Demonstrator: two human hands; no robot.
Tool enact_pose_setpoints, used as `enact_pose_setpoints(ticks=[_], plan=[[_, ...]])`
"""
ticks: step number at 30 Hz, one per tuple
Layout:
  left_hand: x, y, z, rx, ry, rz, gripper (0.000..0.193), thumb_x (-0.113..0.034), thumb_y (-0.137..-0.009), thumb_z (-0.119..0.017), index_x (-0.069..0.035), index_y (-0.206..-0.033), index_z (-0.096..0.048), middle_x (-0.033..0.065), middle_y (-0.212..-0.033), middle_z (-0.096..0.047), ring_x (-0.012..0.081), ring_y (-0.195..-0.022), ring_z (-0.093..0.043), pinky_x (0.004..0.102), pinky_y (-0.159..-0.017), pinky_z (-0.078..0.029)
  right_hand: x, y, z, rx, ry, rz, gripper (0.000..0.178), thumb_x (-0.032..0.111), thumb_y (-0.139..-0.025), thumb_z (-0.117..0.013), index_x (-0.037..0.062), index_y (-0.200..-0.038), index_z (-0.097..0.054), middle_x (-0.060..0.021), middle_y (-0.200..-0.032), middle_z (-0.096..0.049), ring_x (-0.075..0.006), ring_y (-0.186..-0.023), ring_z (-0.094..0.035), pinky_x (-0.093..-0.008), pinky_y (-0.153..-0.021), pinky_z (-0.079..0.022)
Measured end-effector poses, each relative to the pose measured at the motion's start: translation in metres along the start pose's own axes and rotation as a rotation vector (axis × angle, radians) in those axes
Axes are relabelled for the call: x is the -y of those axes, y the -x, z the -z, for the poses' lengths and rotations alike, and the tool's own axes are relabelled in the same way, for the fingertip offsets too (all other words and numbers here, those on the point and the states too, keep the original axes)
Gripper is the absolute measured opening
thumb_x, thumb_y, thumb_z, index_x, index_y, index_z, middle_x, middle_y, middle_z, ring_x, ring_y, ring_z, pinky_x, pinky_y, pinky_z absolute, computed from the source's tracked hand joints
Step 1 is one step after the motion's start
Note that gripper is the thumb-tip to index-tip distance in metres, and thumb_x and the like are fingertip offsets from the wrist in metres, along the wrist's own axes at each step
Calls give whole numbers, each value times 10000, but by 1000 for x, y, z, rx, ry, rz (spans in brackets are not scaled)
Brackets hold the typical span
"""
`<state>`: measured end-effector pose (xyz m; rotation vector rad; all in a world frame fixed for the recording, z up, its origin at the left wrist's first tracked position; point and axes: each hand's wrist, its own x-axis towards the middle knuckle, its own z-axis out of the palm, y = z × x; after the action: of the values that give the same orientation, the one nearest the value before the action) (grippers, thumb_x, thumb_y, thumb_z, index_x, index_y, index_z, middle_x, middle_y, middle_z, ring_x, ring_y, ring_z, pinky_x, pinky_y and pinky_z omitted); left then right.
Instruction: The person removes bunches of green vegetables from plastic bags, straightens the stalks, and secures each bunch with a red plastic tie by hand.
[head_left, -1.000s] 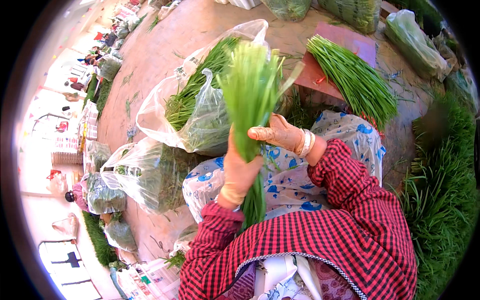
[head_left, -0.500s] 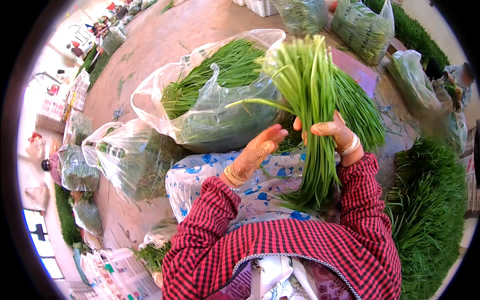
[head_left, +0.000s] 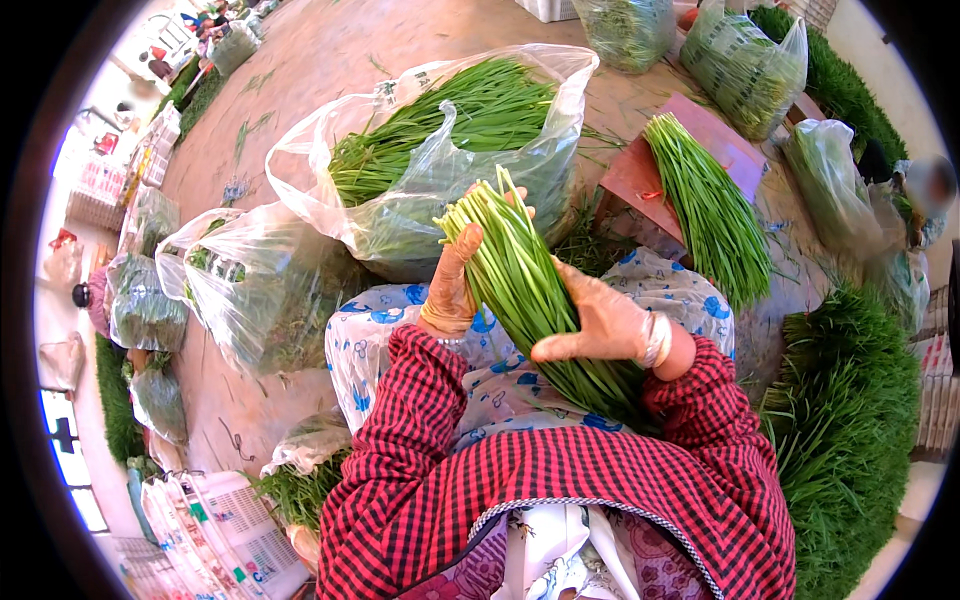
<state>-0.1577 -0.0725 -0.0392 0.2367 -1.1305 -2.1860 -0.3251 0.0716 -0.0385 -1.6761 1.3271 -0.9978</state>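
Note:
I hold a bunch of green chives (head_left: 512, 275) slantwise over my lap, its pale cut ends pointing up and away to the left. My left hand (head_left: 455, 285), in a thin glove, closes round the bunch near those pale ends, its fingertips showing on the far side. Lower down, my right hand (head_left: 608, 325), gloved too, grips the leaves with the thumb across the near side. A blue-patterned plastic cover (head_left: 390, 350) lies over my knees. Beyond my right hand, a second bunch of chives (head_left: 700, 205) lies on a low reddish stand (head_left: 630, 185), a red tie showing on it.
A large open plastic bag (head_left: 430, 240) full of chives stands in front, with another stuffed bag (head_left: 265, 290) to its left. Loose chives (head_left: 850, 420) are heaped at my right. More filled bags (head_left: 750, 75) stand farther off. Stacked printed sacks (head_left: 225, 530) lie at lower left.
The bunch has come down and tilted left, out of its upright position. My left hand, open and apart before, has closed on its upper part. The bunch on the stand is now uncovered.

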Motion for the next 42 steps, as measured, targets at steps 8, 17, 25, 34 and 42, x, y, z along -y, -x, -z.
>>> enact_pose_setpoints(ticks=[8,17,25,34,42], plan=[[-8,1,-3,144,-6,-3,955,-493,-843,-718,-25,-1554,-285,268,-1541,-376,354,-1402,-437,458,-1162,-376,12,-9,-9,-147,312,-23,476,458,-1031,-469,16,-982,-638,-248,-870,-662,-448,-865,-643,-503,-762,-512],[-16,8,-3,30,-74,177,808,-268,-838,-722,41,-1491,-358,69,-1010,-637,222,-976,-631,356,-916,-533,15,-10,4,-75,325,39,530,518,-950,-607,-4,-1037,-648,-213,-903,-684,-397,-878,-675,-468,-775,-532],[-1,-2,-2,319,-185,54,456,-87,-872,-694,-13,-1313,-606,69,-1163,-648,208,-1097,-614,353,-970,-491,57,-63,43,-188,491,612,757,430,-809,-809,35,-1395,-539,-184,-1237,-655,-383,-1117,-637,-426,-1013,-482],[2,8,26,462,-297,-42,325,-197,-941,-646,-19,-1209,-691,77,-1352,-596,226,-1298,-516,384,-1094,-404,50,-76,26,-38,354,627,660,497,-753,-815,16,-1188,-692,-205,-1054,-705,-358,-1011,-683,-433,-886,-539],[-52,-14,-30,-68,-302,16,592,-304,-906,-688,29,-1358,-500,100,-1038,-669,228,-949,-671,355,-909,-557,12,-69,37,1,-184,163,1236,473,-794,-841,92,-1610,5,-205,-1450,-488,-303,-1330,-488,-407,-1108,-404]])
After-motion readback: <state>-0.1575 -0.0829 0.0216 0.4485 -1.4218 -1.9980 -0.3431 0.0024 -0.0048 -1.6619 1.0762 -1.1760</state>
